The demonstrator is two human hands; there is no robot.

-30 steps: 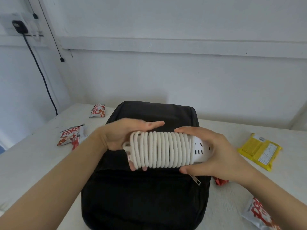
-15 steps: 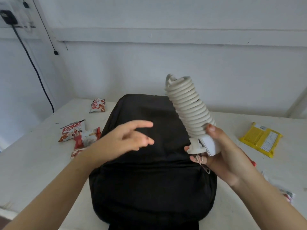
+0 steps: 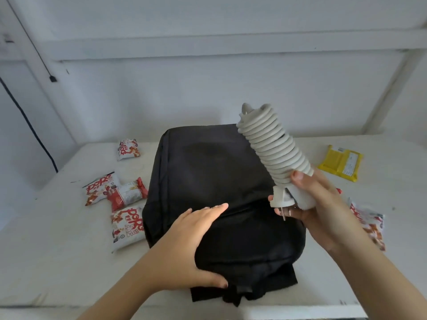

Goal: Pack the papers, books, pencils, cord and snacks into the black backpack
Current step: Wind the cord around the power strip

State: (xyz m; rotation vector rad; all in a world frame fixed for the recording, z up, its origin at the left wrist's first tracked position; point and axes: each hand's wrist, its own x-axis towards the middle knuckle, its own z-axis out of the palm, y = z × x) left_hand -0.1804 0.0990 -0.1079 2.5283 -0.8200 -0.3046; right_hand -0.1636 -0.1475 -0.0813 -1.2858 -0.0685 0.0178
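The black backpack [image 3: 217,181] lies flat in the middle of the white table, closed as far as I can see. My left hand [image 3: 196,245] rests flat on its near left part, fingers straight, thumb at the near edge. My right hand [image 3: 316,204] grips the lower end of the white cord [image 3: 275,146], which is coiled round a power strip and held upright above the bag's right side, plug pointing down. Red-and-white snack packets [image 3: 115,190] lie left of the bag. Papers, books and pencils are not in view.
One more snack packet [image 3: 127,149] lies at the back left, a yellow packet [image 3: 339,163] at the back right, and a red-and-white packet [image 3: 367,221] behind my right wrist. The table's front edge [image 3: 300,310] runs just below the bag. A white wall stands behind.
My left hand let go of the coiled cord and came down flat onto the backpack. My right hand turned the cord from level to upright at the bag's right.
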